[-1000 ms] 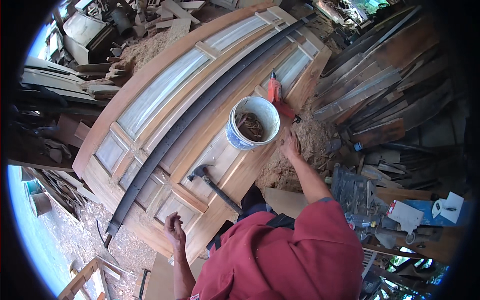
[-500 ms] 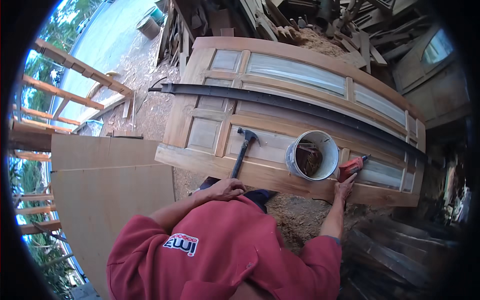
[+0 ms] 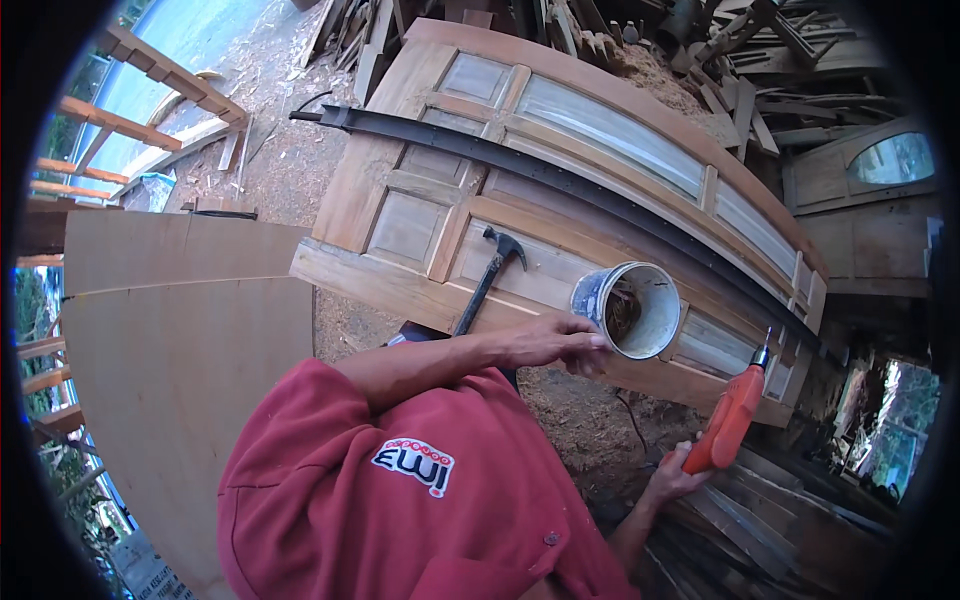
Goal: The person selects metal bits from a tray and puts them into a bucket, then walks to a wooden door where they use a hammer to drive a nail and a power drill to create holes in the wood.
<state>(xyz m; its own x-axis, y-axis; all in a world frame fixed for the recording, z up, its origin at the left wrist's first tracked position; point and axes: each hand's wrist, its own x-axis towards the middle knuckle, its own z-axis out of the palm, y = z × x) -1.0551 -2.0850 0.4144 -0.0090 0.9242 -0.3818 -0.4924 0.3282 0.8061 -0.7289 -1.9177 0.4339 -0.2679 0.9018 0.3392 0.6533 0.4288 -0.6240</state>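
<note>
My right hand (image 3: 680, 478) is wrapped round the handle of a red-orange power drill (image 3: 728, 415), raised at the right with its bit pointing up and away. My left hand (image 3: 550, 342) reaches across my body to a white, stained bucket (image 3: 590, 295), fingers closed at its near rim. The bucket leans, and its mouth shows thin brownish pieces inside, too small to name. It rests on a panelled wooden door (image 3: 345, 275) lying flat. A claw hammer (image 3: 490, 275) lies on the door to the left of the bucket, its dark handle toward me.
A long dark metal bar (image 3: 560, 178) lies lengthwise across the door. A plywood sheet (image 3: 190, 360) stands at the left, near a timber frame (image 3: 170, 75). Scrap wood (image 3: 770, 120) is piled at the back right, and boards (image 3: 760, 520) lie at the lower right. A cord (image 3: 634, 420) hangs near the drill.
My right hand has lifted the drill off the door and drawn it right and toward me. My left hand has moved right, from beside the hammer handle to the bucket, which now leans.
</note>
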